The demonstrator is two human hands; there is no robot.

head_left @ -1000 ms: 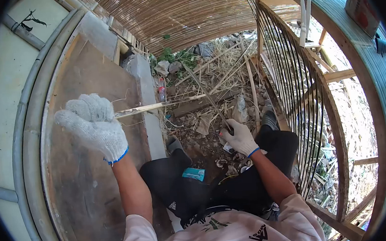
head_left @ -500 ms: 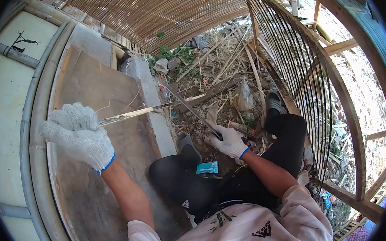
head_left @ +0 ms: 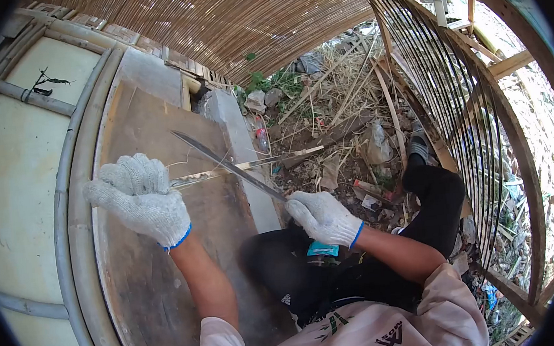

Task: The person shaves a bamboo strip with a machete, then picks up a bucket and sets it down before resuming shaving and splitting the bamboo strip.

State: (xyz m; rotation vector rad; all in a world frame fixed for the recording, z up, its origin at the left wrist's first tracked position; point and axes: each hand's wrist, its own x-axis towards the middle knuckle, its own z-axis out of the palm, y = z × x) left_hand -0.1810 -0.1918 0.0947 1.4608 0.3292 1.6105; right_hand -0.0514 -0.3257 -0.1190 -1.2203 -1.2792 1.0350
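My left hand (head_left: 142, 196), in a knitted white glove with a blue cuff, is closed round one end of a thin bamboo strip (head_left: 298, 154). The strip points to the right, over the brown board and past its edge. My right hand (head_left: 325, 219), gloved the same way, grips a long machete (head_left: 207, 154); its handle is hidden in the fist. The blade slants up and left, crossing the strip in this view, with its tip above the board to the right of my left hand.
A worn brown board (head_left: 163, 292) lies on the left beside a bamboo-framed wall (head_left: 5, 194). A concrete ledge (head_left: 260, 203) borders it. Beyond are dry stalks (head_left: 341, 83), a plastic bottle (head_left: 262, 139) and litter. A slatted wooden frame (head_left: 442, 75) stands at right; a teal packet (head_left: 323, 249) lies by my leg.
The machete has swung left, from beside the strip's far part to across it nearer my left hand. My right hand has risen slightly. My left hand still grips the strip; the view has shifted.
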